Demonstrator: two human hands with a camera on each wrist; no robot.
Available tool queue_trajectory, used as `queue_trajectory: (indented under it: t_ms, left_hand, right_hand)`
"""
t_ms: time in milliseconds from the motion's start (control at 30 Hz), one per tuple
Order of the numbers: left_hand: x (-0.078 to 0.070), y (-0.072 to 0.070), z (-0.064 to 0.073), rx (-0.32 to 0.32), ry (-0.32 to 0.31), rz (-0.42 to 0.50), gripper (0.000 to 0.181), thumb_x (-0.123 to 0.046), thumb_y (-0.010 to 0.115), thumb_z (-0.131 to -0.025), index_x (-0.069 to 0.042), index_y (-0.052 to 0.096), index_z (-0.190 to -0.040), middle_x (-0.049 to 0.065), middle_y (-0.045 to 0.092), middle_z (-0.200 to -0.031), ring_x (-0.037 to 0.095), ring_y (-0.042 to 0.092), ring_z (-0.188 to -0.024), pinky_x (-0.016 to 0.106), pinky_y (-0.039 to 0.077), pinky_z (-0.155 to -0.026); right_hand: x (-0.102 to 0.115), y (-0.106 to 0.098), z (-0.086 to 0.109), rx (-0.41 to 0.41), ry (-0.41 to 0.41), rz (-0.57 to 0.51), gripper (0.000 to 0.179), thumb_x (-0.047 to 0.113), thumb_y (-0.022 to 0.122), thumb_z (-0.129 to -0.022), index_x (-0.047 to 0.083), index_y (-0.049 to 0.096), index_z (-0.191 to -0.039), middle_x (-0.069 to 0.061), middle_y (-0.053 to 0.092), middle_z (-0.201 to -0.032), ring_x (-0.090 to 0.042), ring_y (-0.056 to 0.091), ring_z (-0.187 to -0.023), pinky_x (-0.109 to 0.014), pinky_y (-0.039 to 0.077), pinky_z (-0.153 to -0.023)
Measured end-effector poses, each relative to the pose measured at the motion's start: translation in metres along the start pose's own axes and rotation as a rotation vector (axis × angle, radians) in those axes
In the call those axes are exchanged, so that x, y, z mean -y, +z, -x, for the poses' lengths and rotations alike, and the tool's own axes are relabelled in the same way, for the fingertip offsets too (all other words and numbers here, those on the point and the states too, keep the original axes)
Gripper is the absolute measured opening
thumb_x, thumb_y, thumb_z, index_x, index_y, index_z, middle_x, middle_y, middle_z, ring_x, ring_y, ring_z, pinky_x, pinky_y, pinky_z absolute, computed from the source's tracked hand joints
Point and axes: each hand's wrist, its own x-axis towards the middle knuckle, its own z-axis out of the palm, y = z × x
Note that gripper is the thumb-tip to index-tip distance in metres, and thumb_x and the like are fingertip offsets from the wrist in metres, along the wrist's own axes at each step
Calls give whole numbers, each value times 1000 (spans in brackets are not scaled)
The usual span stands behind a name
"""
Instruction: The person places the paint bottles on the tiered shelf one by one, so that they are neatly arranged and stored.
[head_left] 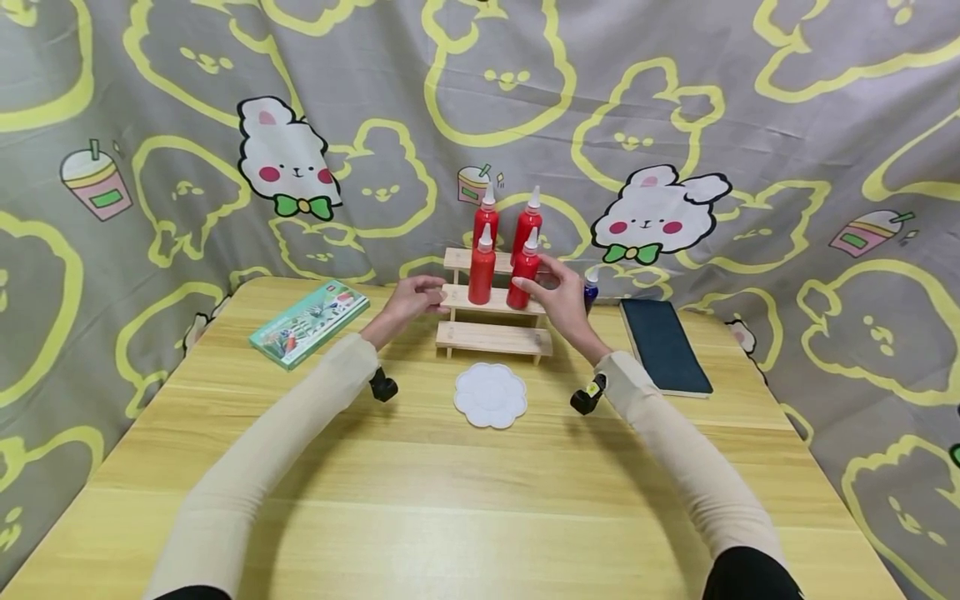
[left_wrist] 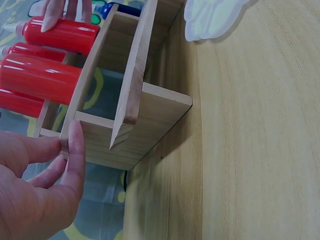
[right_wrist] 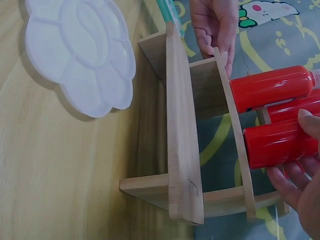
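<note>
A three-tier wooden stand (head_left: 493, 337) stands near the back of the table. My left hand (head_left: 412, 302) pinches the left end of its middle shelf (left_wrist: 89, 82) between thumb and fingers. On that shelf two red squeeze bottles with white nozzle caps stand upright. My right hand (head_left: 564, 307) holds the right-hand red bottle (head_left: 523, 279) with thumb and fingers around its sides; its base is right at the shelf. The left-hand red bottle (head_left: 482, 275) is untouched. Two more red bottles, one of them the rear left bottle (head_left: 486, 220), stand on the top tier, partly hidden.
A white flower-shaped palette (head_left: 491, 397) lies before the stand. Behind my right hand shows a dark blue bottle (head_left: 591, 292). At the left is a green illustrated box (head_left: 309, 323), at the right a dark notebook (head_left: 665, 346). A patterned curtain (head_left: 375, 192) hangs behind the table.
</note>
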Motion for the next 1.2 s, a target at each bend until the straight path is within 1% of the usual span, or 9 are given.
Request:
queue_trajectory:
  t_ms: [67,200,300,433,533,700,867,1033,1200]
  left_hand:
    - [0,0,0,1,-2,0,42,1,57,-105,10,52,-146,23,60,-127,12,71,-77,52,55,-112]
    - [1,0,0,-1,4,-8,42,0,57,-105,9,52,-146,20,60,-121,13,71,-76,54,55,-112]
    - [1,0,0,-2,11,-14,42,-1,57,-105,9,52,-146,19,60,-118,15,72,-79,54,56,-111]
    - [0,0,0,-9,11,-9,42,0,57,-105,9,52,-146,18,61,-116,18,72,-82,52,56,-111]
    - [0,-1,0,-14,6,-10,42,0,57,-105,8,53,-146,18,61,-115,17,72,-80,52,56,-111]
    - [0,0,0,-14,2,-16,42,-1,58,-105,9,52,-146,18,61,-115,13,71,-76,52,56,-111]
    - [1,0,-1,-12,7,-14,42,0,57,-105,9,52,-146,19,60,-117,15,71,-79,51,57,-110]
    - [2,0,-2,-10,7,-14,42,1,57,-105,9,52,-146,20,59,-121,15,70,-79,49,58,-110]
    - [2,2,-1,-8,4,-9,42,0,56,-105,9,51,-147,21,59,-124,12,70,-78,49,58,-110]
  right_hand:
    - [0,1,1,7,-5,2,57,18,86,-90,5,64,-141,-20,70,-127,-34,69,-112,-26,62,-92]
    - [-1,1,2,21,-35,11,56,20,85,-90,6,64,-140,-20,71,-124,-35,69,-110,-42,62,-99]
    - [-3,2,2,23,-51,17,55,20,84,-92,6,63,-140,-19,71,-125,-33,68,-110,-47,62,-102]
    - [-6,4,2,15,-63,13,54,19,83,-93,5,62,-141,-19,70,-126,-30,68,-111,-45,62,-103]
    - [-7,5,2,12,-67,6,54,19,83,-92,5,62,-140,-19,69,-127,-30,68,-111,-46,62,-104]
    - [-7,4,2,22,-38,19,56,20,83,-93,4,60,-142,-19,68,-128,-31,67,-114,-47,61,-105]
    - [-5,3,1,49,-19,29,56,17,83,-93,3,58,-141,-20,67,-129,-35,66,-115,-51,61,-104]
    - [-11,2,5,86,19,36,53,10,81,-93,-1,57,-139,-23,66,-128,-34,65,-115,-43,63,-101]
    - [-16,0,10,86,31,20,51,5,81,-92,-4,57,-137,-24,66,-127,-35,66,-114,-34,64,-97]
